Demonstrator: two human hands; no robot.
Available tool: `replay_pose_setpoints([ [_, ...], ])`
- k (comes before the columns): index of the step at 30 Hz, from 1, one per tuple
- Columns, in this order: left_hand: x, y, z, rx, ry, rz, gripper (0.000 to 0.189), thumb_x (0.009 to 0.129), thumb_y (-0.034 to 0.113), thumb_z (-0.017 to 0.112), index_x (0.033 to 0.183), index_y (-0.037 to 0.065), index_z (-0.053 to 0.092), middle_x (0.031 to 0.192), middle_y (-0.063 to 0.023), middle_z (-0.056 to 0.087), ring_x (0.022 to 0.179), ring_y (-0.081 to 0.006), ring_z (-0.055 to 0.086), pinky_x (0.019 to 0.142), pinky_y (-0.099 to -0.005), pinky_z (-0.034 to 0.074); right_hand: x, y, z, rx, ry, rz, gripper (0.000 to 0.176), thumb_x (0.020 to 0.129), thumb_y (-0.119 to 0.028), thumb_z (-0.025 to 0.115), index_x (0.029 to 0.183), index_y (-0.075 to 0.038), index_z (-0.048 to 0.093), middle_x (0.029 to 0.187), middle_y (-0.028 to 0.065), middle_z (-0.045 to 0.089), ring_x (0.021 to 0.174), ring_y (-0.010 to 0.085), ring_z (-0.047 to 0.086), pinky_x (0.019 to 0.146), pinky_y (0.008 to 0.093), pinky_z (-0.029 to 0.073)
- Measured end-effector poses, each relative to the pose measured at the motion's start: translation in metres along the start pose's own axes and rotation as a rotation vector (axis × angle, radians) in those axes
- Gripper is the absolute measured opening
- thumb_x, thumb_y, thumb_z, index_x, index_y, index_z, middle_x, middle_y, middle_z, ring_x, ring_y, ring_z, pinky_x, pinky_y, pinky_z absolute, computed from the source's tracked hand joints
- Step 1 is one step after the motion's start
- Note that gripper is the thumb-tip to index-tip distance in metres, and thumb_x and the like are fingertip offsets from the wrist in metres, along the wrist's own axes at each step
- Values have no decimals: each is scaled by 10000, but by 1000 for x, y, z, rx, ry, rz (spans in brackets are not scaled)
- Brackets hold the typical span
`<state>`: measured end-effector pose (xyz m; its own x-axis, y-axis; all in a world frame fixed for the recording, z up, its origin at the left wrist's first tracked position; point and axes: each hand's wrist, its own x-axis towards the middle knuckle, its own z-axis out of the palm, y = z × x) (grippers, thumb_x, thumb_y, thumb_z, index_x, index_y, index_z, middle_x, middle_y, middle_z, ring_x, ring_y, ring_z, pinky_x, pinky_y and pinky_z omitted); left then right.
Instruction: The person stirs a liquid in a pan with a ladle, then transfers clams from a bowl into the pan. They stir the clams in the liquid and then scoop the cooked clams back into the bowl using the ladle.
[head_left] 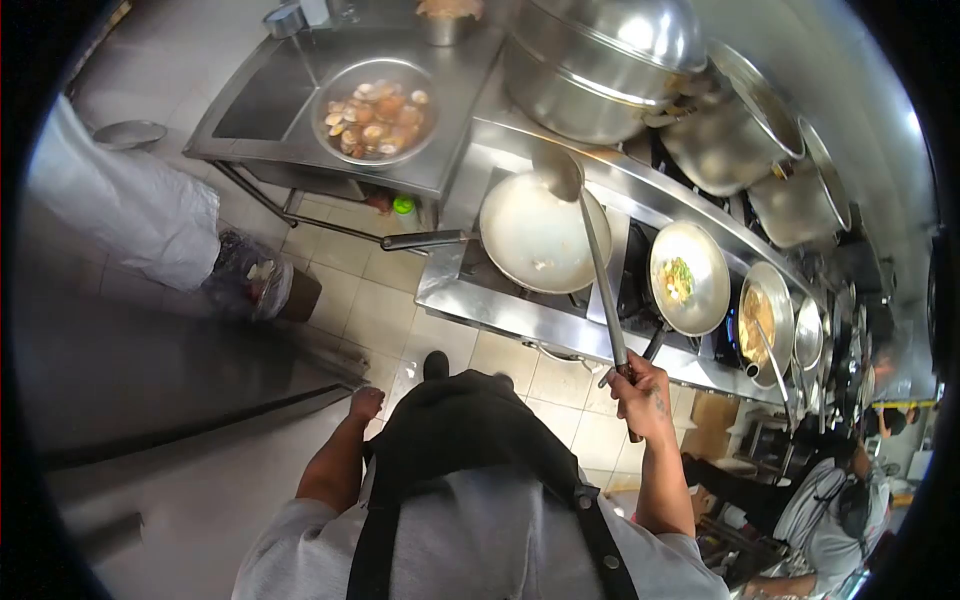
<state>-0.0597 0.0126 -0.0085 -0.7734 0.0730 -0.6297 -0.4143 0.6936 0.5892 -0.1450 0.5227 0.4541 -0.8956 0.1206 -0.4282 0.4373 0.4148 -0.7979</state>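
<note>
My right hand (643, 395) is wrapped round the handle end of a long metal ladle (600, 260). The ladle's bowl lies over the far rim of a large wok (520, 225), which holds a thin whitish residue. My left hand (367, 403) hangs by my side near the edge of a steel surface, its fingers curled and nothing visible in them. Right of the wok, a pan (708, 275) holds chopped green and yellow food. Farther right, another pan (785, 290) contains brownish food, with a utensil resting in it.
A metal bowl of clams (375, 125) stands on the steel counter (265, 110). Behind the stove (465, 300) are a large steamer pot (590, 85) and several steel pots. A bin (295, 292) and a white sleeve (150, 215) are at left; a co-worker (840, 520) is at lower right.
</note>
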Motion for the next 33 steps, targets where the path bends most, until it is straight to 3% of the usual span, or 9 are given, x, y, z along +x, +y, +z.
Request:
replay_pose_setpoints([
  [3, 5, 14, -5, -3, 177, 300, 154, 655, 130, 687, 749, 51, 593, 751, -125, 636, 752, -341, 629, 695, -455, 496, -3, 36, -3, 34, 36, 46, 151, 860, -89, 610, 964, 19, 590, 611, 21, 530, 428, 80, 471, 394, 248, 385],
  [4, -3, 60, -20, -347, 30, -223, 182, 650, 122, 705, 799, 53, 626, 799, -132, 652, 820, -320, 637, 713, -439, 504, -3, 44, -4, 40, 54, 56, 131, 860, -92, 610, 919, 21, 582, 607, 23, 531, 426, 83, 473, 392, 248, 385],
  [5, -2, 64, -25, -337, 24, -223, 182, 650, 122, 705, 799, 53, 626, 799, -132, 652, 820, -320, 637, 713, -439, 504, -2, 54, -5, 48, 59, 63, 131, 860, -92, 610, 919, 21, 582, 607, 23, 531, 426, 83, 473, 392, 248, 385],
  [8, 23, 41, -18, 549, 22, 382, 245, 662, 137, 719, 879, 44, 656, 859, -134, 668, 834, -295, 647, 728, -421, 516, 2, 69, -7, 59, 60, 91, 134, 855, -113, 623, 819, -4, 555, 605, 29, 536, 422, 89, 472, 385, 251, 388],
  [10, 31, 26, -7, 77, 169, 361, 258, 653, 161, 732, 867, 37, 658, 914, -124, 675, 850, -279, 651, 744, -425, 520, 5, 75, -8, 83, 45, 101, 128, 853, -109, 623, 816, -7, 554, 603, 30, 533, 421, 88, 469, 383, 249, 385],
  [17, 14, 45, -8, 76, 104, 368, 88, 764, 128, 652, 753, 44, 628, 820, -69, 663, 745, -207, 643, 627, -364, 516, 4, 77, -6, 196, -58, 141, 98, 849, -73, 621, 829, 13, 578, 602, 32, 537, 395, 90, 450, 367, 245, 364],
  [19, -12, 88, -19, -343, 20, -182, 110, 799, 125, 592, 718, 56, 621, 705, -70, 625, 627, -187, 616, 565, -337, 491, 4, 74, -4, 227, -83, 149, 89, 852, -64, 617, 839, 19, 586, 602, 34, 540, 391, 92, 449, 364, 245, 360],
  [28, 6, 0, 17, 172, 15, 250, 140, 801, 178, 587, 776, 57, 651, 700, -103, 621, 577, -219, 617, 562, -342, 493, 3, 65, 8, 495, -168, 198, 109, 852, -43, 612, 933, 29, 623, 609, 48, 557, 389, 98, 451, 360, 236, 356],
  [33, -23, 49, 14, -220, 148, 43, 178, 817, 201, 600, 808, 35, 666, 734, -108, 648, 564, -208, 623, 555, -341, 494, 5, 60, 11, 602, -227, 224, 261, 861, -45, 609, 1100, 61, 605, 617, 55, 559, 388, 92, 448, 358, 217, 347],
])
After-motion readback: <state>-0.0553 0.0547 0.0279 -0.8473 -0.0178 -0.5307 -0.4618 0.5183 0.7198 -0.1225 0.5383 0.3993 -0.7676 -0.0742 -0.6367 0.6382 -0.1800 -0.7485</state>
